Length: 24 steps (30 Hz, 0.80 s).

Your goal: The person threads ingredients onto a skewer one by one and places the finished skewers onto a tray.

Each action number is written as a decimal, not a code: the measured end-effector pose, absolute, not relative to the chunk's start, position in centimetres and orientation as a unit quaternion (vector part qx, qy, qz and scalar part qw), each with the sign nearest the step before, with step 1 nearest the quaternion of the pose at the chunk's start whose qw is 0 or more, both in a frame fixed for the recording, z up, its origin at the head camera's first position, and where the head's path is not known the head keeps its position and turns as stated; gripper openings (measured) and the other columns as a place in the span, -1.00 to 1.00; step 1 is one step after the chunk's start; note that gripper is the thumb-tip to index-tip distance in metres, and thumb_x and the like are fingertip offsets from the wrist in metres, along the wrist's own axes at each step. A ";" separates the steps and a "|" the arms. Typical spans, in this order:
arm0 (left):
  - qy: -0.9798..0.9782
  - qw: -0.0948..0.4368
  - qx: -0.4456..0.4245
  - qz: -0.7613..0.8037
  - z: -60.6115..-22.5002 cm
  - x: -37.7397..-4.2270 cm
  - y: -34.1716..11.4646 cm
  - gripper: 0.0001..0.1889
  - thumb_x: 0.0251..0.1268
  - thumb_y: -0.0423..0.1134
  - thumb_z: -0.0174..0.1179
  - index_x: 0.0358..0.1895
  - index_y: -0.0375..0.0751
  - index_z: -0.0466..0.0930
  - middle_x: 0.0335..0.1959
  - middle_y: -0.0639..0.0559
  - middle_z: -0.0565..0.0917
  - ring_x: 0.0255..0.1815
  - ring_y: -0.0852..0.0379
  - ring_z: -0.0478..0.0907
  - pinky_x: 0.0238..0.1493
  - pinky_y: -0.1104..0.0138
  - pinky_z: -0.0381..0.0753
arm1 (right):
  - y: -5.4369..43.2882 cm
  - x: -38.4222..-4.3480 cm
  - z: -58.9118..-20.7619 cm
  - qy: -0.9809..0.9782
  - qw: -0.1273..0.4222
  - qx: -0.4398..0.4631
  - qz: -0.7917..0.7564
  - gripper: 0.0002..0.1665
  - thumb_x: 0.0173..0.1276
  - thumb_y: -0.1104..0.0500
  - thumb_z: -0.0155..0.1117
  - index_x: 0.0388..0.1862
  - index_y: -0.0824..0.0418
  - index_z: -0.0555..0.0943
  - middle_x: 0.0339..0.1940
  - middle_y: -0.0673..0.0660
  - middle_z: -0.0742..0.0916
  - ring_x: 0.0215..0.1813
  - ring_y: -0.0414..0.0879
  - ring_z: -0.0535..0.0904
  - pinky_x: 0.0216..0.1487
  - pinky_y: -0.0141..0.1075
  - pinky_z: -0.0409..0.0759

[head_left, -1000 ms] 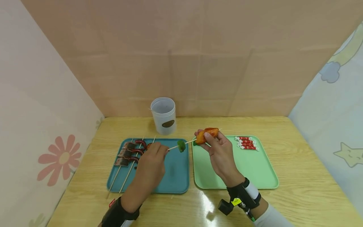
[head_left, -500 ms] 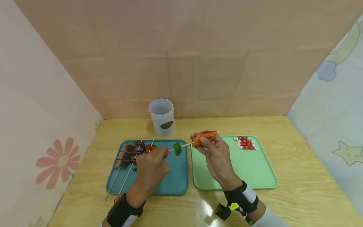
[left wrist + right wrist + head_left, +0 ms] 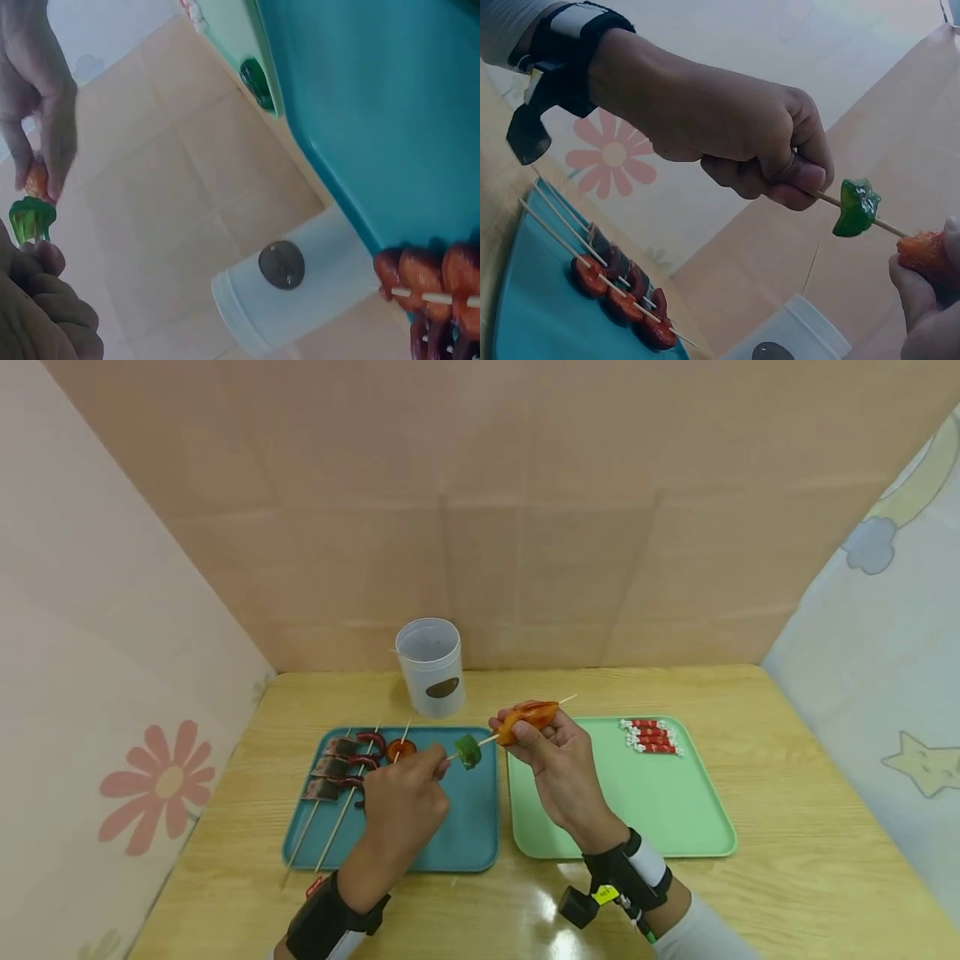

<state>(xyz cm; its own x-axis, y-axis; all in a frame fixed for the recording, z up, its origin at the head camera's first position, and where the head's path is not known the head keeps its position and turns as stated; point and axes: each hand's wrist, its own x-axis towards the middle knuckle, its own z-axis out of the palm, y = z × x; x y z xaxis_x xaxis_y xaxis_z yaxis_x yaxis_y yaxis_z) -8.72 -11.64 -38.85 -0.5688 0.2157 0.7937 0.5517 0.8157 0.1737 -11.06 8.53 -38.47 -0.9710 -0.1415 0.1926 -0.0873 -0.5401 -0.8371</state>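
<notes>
My left hand [image 3: 405,802] grips a thin wooden skewer [image 3: 826,198] near a green pepper piece [image 3: 468,752] threaded on it. My right hand [image 3: 558,768] pinches a glazed orange-brown piece like a chicken wing [image 3: 527,722] between thumb and fingers. The skewer passes through this wing, and its bare tip [image 3: 568,699] sticks out beyond. A short stretch of skewer shows between the pepper and the wing. Both hands are held above the inner edges of the two trays. In the right wrist view, the left fist hides the skewer's other end.
A blue tray [image 3: 468,843] at left holds several loaded skewers [image 3: 337,768]. The light green tray [image 3: 637,818] at right holds small red-and-white pieces [image 3: 652,737] and a dark green piece [image 3: 256,84]. Behind the blue tray stands a translucent white cup [image 3: 432,668].
My right hand has moved left with the wing, closer to the pepper piece. More skewer tip now shows past the wing. The left hand shifted slightly right at first, then stayed nearly still.
</notes>
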 end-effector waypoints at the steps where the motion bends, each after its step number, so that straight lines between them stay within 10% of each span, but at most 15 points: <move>1: -0.863 0.405 -0.220 -0.207 -38.9 -8.7 -11.6 -0.55 0.05 -0.63 0.16 -0.66 -0.04 0.16 -0.61 0.22 -0.08 -0.51 0.32 -0.31 -0.43 0.44 -0.31 | 8.6 -11.1 -38.6 0.479 0.017 -0.122 -0.869 -0.77 0.56 0.35 0.16 0.14 0.30 0.51 0.00 0.07 0.78 0.13 -0.05 0.77 0.25 -0.19 0.66; 17: -0.870 0.404 -0.209 -0.192 -39.3 -8.6 -11.9 -0.49 -0.13 -0.67 0.00 -0.54 0.06 -0.02 -0.51 0.21 -0.13 -0.44 0.30 -0.31 -0.35 0.36 -0.26 | 8.3 -11.0 -38.8 0.503 0.021 -0.123 -0.855 -0.69 0.54 0.31 0.21 0.18 0.39 0.49 0.01 0.07 0.79 0.13 -0.03 0.77 0.23 -0.18 0.67; 24: -0.867 0.374 -0.272 -0.184 -39.3 -8.3 -13.5 -0.61 0.68 -0.16 -0.06 -0.48 -0.12 0.44 -0.73 0.18 0.22 -0.71 0.40 -0.11 -0.62 0.58 -0.21 | 9.4 -11.0 -37.9 0.555 0.041 -0.113 -0.823 -0.62 0.52 0.25 0.27 0.23 0.37 0.56 0.12 0.11 0.78 0.18 -0.04 0.74 0.24 -0.18 0.68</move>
